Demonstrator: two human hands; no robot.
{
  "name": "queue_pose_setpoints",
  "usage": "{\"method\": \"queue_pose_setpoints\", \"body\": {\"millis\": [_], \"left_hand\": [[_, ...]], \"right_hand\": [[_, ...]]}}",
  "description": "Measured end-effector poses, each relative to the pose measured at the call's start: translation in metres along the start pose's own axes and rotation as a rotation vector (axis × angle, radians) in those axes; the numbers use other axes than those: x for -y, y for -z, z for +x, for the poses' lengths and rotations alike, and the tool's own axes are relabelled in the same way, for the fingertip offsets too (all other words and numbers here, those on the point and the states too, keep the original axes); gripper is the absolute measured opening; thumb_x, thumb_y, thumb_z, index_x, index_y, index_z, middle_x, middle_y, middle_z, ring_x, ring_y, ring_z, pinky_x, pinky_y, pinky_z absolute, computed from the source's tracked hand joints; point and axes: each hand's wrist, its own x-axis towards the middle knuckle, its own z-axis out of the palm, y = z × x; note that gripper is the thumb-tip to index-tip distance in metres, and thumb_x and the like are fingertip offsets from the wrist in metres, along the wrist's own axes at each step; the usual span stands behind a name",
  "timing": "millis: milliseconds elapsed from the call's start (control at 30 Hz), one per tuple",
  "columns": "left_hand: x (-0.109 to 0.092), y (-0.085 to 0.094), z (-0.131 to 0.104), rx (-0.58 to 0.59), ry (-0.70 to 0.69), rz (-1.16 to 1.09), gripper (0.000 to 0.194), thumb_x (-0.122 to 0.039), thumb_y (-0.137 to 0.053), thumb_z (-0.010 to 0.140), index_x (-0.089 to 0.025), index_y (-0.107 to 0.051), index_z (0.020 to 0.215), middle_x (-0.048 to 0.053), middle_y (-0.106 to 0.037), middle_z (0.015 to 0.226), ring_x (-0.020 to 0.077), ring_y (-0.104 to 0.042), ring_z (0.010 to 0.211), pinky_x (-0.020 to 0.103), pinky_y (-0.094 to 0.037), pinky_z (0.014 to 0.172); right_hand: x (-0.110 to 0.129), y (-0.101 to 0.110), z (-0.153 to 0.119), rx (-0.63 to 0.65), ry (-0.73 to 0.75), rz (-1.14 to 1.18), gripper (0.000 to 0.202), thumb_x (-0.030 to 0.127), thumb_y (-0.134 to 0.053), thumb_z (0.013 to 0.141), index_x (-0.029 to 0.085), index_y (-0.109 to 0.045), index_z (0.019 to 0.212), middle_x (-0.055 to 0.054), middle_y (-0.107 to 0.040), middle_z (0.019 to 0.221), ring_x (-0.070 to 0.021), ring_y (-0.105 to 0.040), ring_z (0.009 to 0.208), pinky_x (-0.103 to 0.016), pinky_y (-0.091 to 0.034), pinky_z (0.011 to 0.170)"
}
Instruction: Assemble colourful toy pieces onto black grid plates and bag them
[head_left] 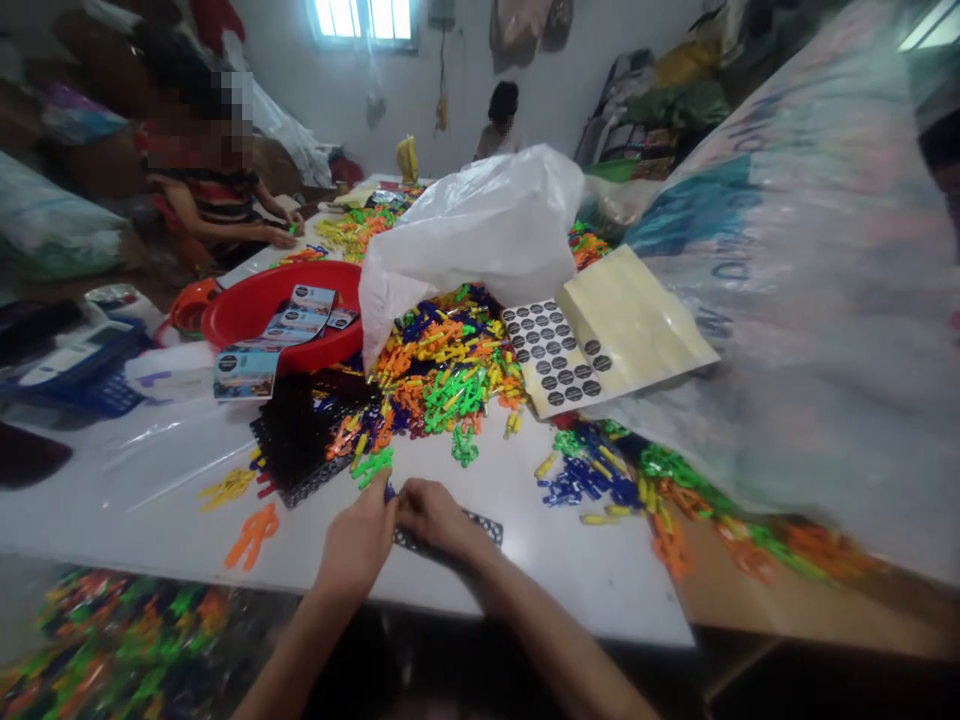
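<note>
My left hand (360, 535) is closed near the table's front edge, its fingertips pinching a small blue plastic piece (389, 492). Against the same piece, the bent fingers of my right hand (433, 515) are pressed together; they partly hide it. Beneath my right wrist lies a black strip with rows of holes (486, 528). Just beyond my left fingertips is a bright green plastic figure (373, 466). An orange plastic figure (253, 536) rests to the left. A stack of black perforated sheets (289, 450) lies behind it.
A heap of colourful plastic pieces (450, 370) spills from a white plastic bag (480, 215). Left of it stands a red basin (225, 318) with printed cards (246, 372). A sheet of round black stickers (551, 350) and a large clear bag (817, 330) are at right. Two people sit farther back.
</note>
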Motion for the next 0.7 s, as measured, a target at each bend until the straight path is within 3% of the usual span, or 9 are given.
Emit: {"method": "queue_pose_setpoints", "body": {"millis": [33, 100, 167, 233, 367, 533, 633, 700], "left_hand": [[0.001, -0.002, 0.0, -0.014, -0.013, 0.002, 0.041, -0.024, -0.034, 0.094, -0.014, -0.044, 0.133, 0.014, -0.066, 0.116, 0.0243, -0.068, 0.093, 0.034, -0.052, 0.08], [0.003, -0.007, 0.0, -0.051, -0.031, 0.004, 0.041, -0.024, -0.035, 0.093, -0.014, -0.046, 0.132, 0.014, -0.063, 0.122, 0.0242, -0.067, 0.097, 0.033, -0.052, 0.081], [0.004, -0.009, -0.001, -0.064, -0.04, 0.003, 0.041, -0.024, -0.035, 0.093, -0.013, -0.047, 0.131, 0.014, -0.06, 0.127, 0.0246, -0.066, 0.1, 0.034, -0.053, 0.082], [0.005, -0.008, -0.001, -0.03, -0.033, -0.006, 0.042, -0.024, -0.034, 0.093, -0.012, -0.047, 0.131, 0.014, -0.061, 0.126, 0.025, -0.066, 0.1, 0.035, -0.053, 0.083], [0.004, -0.001, -0.004, 0.034, -0.022, -0.015, 0.042, -0.023, -0.035, 0.093, -0.013, -0.046, 0.132, 0.012, -0.062, 0.125, 0.0254, -0.066, 0.101, 0.037, -0.053, 0.084], [-0.001, 0.004, -0.002, -0.131, -0.015, 0.043, 0.043, -0.033, -0.04, 0.093, -0.012, -0.047, 0.13, 0.014, -0.061, 0.124, 0.0263, -0.064, 0.105, 0.036, -0.053, 0.084], [-0.005, 0.002, 0.004, -0.053, -0.082, 0.087, 0.036, -0.025, -0.034, 0.094, -0.013, -0.054, 0.122, 0.013, -0.064, 0.118, 0.0246, -0.064, 0.103, 0.033, -0.052, 0.084], [-0.006, -0.002, 0.007, 0.002, -0.075, 0.109, 0.036, -0.018, -0.03, 0.093, -0.014, -0.057, 0.117, 0.012, -0.065, 0.114, 0.0234, -0.065, 0.098, 0.032, -0.052, 0.082]], "right_hand": [[-0.007, 0.015, 0.006, 0.02, 0.041, 0.001, 0.015, 0.015, -0.06, 0.08, 0.018, -0.059, 0.095, -0.001, -0.063, 0.088, -0.0143, -0.058, 0.075, -0.022, -0.043, 0.066], [-0.022, 0.048, 0.023, -0.063, 0.028, -0.133, 0.022, 0.01, -0.055, 0.082, 0.018, -0.059, 0.102, -0.005, -0.062, 0.098, -0.0159, -0.058, 0.086, -0.024, -0.044, 0.074], [-0.033, 0.075, 0.044, -0.19, -0.103, -0.365, 0.028, 0.004, -0.046, 0.084, 0.015, -0.058, 0.107, -0.01, -0.059, 0.108, -0.019, -0.055, 0.096, -0.027, -0.043, 0.078], [-0.041, 0.09, 0.062, -0.223, -0.206, -0.535, 0.03, 0.002, -0.04, 0.086, 0.014, -0.057, 0.107, -0.013, -0.056, 0.112, -0.0214, -0.052, 0.101, -0.029, -0.043, 0.078], [-0.053, 0.09, 0.067, -0.175, -0.194, -0.621, 0.028, 0.004, -0.038, 0.089, 0.013, -0.056, 0.108, -0.014, -0.058, 0.108, -0.0226, -0.053, 0.097, -0.031, -0.043, 0.078], [-0.058, 0.09, 0.05, -0.154, -0.135, -0.616, 0.029, 0.005, -0.036, 0.09, 0.013, -0.055, 0.111, -0.015, -0.059, 0.11, -0.0233, -0.054, 0.098, -0.032, -0.04, 0.081], [-0.041, 0.094, 0.043, -0.244, -0.115, -0.453, 0.018, 0.014, -0.043, 0.09, 0.013, -0.058, 0.101, -0.013, -0.062, 0.101, -0.0229, -0.055, 0.094, -0.031, -0.04, 0.08], [-0.024, 0.086, 0.031, -0.376, -0.102, -0.198, 0.016, 0.025, -0.046, 0.091, 0.015, -0.057, 0.097, -0.008, -0.063, 0.089, -0.0195, -0.056, 0.082, -0.029, -0.042, 0.073]]}}
